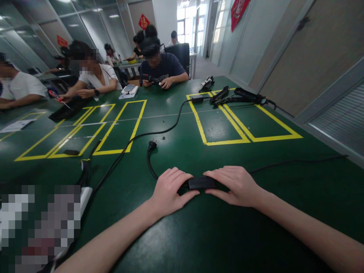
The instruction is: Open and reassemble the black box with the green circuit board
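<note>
A small black power adapter [201, 182] lies on the green table [182, 235] near its front edge. My left hand [170, 190] grips its left end, fingers curled over it and thumb underneath. My right hand [232, 184] holds the right end the same way. A black cable runs from the left end in a loop to a plug [151, 145] lying on the table. Another thin cable [295, 162] leads off to the right.
Yellow tape marks rectangles [227, 125] on the table. More black adapters and cables [239, 96] lie at the far right. A white power strip [85, 195] sits at left. Several people sit working at the far side and left.
</note>
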`<state>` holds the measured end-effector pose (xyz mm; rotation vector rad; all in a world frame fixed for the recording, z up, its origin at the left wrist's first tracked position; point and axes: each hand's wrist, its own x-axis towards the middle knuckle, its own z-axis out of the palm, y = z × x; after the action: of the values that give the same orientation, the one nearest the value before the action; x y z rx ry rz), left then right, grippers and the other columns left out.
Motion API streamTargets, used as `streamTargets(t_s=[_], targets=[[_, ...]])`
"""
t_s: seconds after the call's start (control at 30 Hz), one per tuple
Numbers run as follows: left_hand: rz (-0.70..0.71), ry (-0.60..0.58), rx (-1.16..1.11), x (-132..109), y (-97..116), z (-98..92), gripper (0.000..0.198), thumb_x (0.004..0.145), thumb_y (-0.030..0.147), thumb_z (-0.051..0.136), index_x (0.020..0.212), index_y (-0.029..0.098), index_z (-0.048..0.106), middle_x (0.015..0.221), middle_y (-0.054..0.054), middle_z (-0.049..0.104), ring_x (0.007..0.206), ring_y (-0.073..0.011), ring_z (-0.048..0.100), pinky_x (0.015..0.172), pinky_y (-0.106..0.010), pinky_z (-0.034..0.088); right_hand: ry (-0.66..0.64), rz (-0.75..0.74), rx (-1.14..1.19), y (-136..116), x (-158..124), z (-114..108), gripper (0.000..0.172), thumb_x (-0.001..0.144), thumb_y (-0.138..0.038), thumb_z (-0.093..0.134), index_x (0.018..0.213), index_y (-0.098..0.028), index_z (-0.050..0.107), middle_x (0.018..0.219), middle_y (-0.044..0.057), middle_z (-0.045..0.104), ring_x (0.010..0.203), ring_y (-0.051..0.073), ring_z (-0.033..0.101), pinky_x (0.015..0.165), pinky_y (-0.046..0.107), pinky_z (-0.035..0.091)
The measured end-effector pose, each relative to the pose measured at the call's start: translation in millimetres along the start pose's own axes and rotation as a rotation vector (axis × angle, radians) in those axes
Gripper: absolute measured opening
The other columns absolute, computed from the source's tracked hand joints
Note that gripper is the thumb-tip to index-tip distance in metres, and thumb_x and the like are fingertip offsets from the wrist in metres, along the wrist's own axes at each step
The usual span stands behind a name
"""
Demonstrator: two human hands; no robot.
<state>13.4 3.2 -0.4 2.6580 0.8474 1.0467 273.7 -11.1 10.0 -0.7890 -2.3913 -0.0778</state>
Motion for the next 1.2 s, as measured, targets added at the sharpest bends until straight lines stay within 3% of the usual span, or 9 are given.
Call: streamTargets(t_s=[0.2,0.43,0.63,0.93,1.1,1.2], targets=[[0.001,0.024,-0.014,-0.9,0.3,-2.8,0.039,0.106,0.051,0.056,0.120,0.016,0.067,0.093,-0.009,0.078,0.078,-0.0206,0.070,0.068,-0.034,0.056,0.007,0.009,0.025,0.9,-2.0,0.6,0.040,0.104,-0.037,0.060,0.136,-0.014,0.061,0.089,0.006,0.078,0.068,0.015,0.071,0.063,0.027,0.053],[-0.099,-0.040,-0.120,-1.5,-2.3,-5.6,0.040,0.105,0.051,0.059,0.122,0.016,0.071,0.086,-0.007,0.076,0.072,-0.0185,0.069,0.070,-0.031,0.057,-0.028,0.010,0.060,2.5,-3.2,2.4,0.035,0.101,-0.026,0.060,0.134,-0.014,0.061,0.097,0.008,0.079,0.076,0.017,0.075,0.063,0.025,0.057],[-0.131,-0.048,-0.154,0.0,-1.7,-6.5,0.037,0.104,0.047,0.061,0.120,0.015,0.073,0.085,-0.007,0.077,0.068,-0.0170,0.068,0.066,-0.029,0.056,-0.022,0.033,0.084,1.6,-2.9,2.9,0.036,0.101,-0.029,0.061,0.135,-0.016,0.061,0.116,0.013,0.077,0.086,0.019,0.078,0.069,0.027,0.061],[-0.174,-0.134,-0.141,-1.3,-4.5,-6.1,0.037,0.111,0.035,0.043,0.120,0.016,0.075,0.081,-0.005,0.075,0.066,-0.0159,0.067,0.063,-0.027,0.051,-0.046,0.145,0.292,5.1,-6.6,5.9,0.036,0.097,-0.036,0.071,0.128,-0.017,0.066,0.110,0.010,0.081,0.091,0.018,0.079,0.078,0.026,0.062],[-0.172,-0.023,-0.117,-1.8,-4.9,-5.6,0.036,0.111,0.028,0.042,0.120,0.015,0.075,0.078,-0.005,0.075,0.070,-0.0177,0.065,0.075,-0.035,0.051,-0.058,0.204,0.324,5.7,-8.2,6.9,0.038,0.093,-0.033,0.076,0.128,-0.018,0.069,0.110,0.009,0.082,0.090,0.020,0.080,0.078,0.028,0.063],[-0.223,0.123,-0.128,-1.6,-5.0,-8.0,0.031,0.109,0.026,0.046,0.127,0.019,0.071,0.093,-0.006,0.079,0.087,-0.0212,0.067,0.090,-0.043,0.050,-0.060,0.289,0.383,7.3,-7.7,5.1,0.039,0.091,-0.031,0.077,0.127,-0.018,0.072,0.110,0.010,0.082,0.079,0.019,0.078,0.063,0.025,0.062]])
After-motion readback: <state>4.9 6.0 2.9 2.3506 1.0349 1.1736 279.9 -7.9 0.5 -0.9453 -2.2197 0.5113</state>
